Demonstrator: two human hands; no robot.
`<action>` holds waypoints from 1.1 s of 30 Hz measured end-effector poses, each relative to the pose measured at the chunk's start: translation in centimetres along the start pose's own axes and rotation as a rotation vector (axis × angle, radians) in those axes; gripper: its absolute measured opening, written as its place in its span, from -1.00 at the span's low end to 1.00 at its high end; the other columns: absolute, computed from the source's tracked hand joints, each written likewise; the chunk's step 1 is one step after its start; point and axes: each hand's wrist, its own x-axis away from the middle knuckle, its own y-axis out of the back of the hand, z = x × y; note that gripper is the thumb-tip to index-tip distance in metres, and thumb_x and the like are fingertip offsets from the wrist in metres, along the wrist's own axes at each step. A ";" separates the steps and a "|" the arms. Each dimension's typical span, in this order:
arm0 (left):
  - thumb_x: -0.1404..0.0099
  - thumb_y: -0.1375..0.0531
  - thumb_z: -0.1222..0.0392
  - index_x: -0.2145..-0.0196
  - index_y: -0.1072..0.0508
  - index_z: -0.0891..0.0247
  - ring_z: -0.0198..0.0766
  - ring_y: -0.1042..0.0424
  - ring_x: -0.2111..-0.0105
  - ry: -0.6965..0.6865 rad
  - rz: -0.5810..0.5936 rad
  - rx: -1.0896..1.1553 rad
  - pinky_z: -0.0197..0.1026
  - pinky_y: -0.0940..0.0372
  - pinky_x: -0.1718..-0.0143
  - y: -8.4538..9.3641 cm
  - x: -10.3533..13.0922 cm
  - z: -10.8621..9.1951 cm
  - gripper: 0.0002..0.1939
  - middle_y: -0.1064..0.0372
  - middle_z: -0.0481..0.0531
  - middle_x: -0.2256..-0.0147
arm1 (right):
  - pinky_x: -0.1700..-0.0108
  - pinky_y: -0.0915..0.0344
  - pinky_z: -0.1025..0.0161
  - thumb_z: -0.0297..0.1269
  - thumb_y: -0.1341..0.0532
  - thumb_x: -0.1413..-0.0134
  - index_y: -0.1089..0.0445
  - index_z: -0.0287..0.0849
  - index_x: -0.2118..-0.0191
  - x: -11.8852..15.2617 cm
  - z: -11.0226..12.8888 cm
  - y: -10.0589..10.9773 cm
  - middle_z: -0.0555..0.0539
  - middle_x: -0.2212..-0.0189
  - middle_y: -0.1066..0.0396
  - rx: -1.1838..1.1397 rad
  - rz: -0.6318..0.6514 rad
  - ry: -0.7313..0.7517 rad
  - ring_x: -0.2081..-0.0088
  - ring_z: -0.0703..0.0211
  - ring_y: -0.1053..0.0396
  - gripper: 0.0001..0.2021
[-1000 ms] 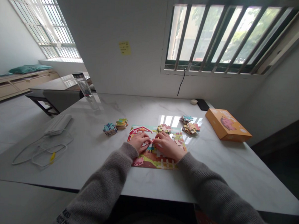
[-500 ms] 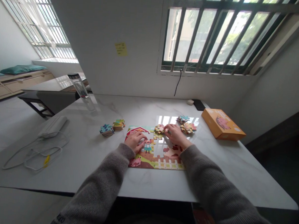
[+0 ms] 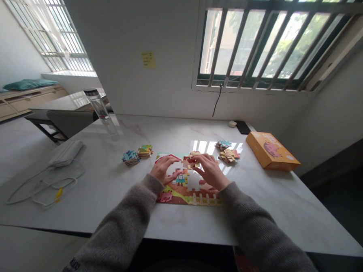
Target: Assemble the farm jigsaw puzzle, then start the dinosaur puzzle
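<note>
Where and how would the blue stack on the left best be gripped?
Blue stack: probably pinch its opposite edges, left hand coming from the near side. It is several pieces high, so its sides offer grip, and the green stack crowds its far right.

Nothing can be read with certainty: the yellow sticky note [image 3: 148, 59] bears several lines of dark handwriting too small to make out, the orange cardboard box [image 3: 272, 151] carries pale, blurred lettering along its top, and dark characters on the gray knit left sleeve [image 3: 119, 220] are cut off and illegible.
</note>
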 end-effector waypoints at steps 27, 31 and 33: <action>-0.13 -0.26 0.30 -0.02 -0.38 0.26 -0.13 -0.41 0.20 -0.116 0.009 0.074 -0.05 -0.39 0.09 -0.1 -0.1 -0.2 -0.54 -0.39 0.13 0.14 | -0.08 -0.33 -0.04 -0.32 -0.22 -0.27 -0.24 -0.04 -0.22 0.5 2.6 -0.7 -0.20 -0.03 -0.37 -0.259 0.041 0.039 -0.06 -0.05 -0.34 -0.57; -0.19 -0.19 0.37 -0.16 -0.30 0.25 -0.22 -0.41 0.28 -0.125 0.043 0.153 -0.13 -0.43 0.18 -0.7 0.2 -0.5 -0.45 -0.37 0.13 0.12 | 0.09 -0.41 0.11 -0.37 -0.13 -0.29 -0.27 -0.08 -0.18 0.5 3.6 -2.0 -0.15 0.10 -0.38 -0.547 0.019 -0.131 0.14 0.09 -0.41 -0.63; -0.24 -0.17 0.37 -0.19 -0.27 0.23 -0.25 -0.41 0.31 -0.134 0.048 0.171 -0.15 -0.44 0.22 -1.0 0.3 -0.6 -0.45 -0.37 0.12 0.13 | 0.16 -0.41 0.15 -0.37 -0.09 -0.29 -0.26 -0.09 -0.17 0.5 4.0 -2.6 -0.10 0.20 -0.42 -0.662 0.026 -0.225 0.23 0.14 -0.41 -0.64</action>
